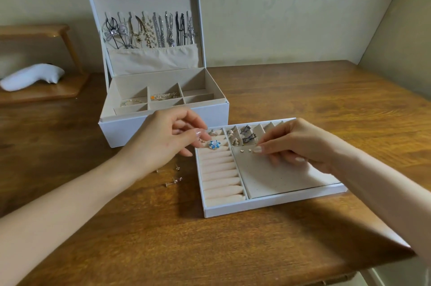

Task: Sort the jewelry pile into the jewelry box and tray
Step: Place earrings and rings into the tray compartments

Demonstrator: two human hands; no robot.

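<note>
My right grip [300, 143] is pinching at the pad of the tray [268, 204], beside a star stud [250, 150]; whether it is grasping anything I cannot tell. My left grip [168, 136] is hovering curled over the blue ring [214, 144], likewise unclear. At the tray's 9 o'clock, loose studs [173, 180] are lying on the bench [303, 99]; the jewelry box [112, 132] is standing open at 11 o'clock.

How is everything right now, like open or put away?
White jewelry box: lid open, upright.
Silver and beaded necklaces: hanging inside lid.
White divided tray: on wooden table, beside box.
Blue flower ring: tucked in tray's ring rolls.
Small stud earrings: loose on table.
Left hand: above ring rolls, fingers curled.
Right hand: fingertips pinched at stud panel.
</note>
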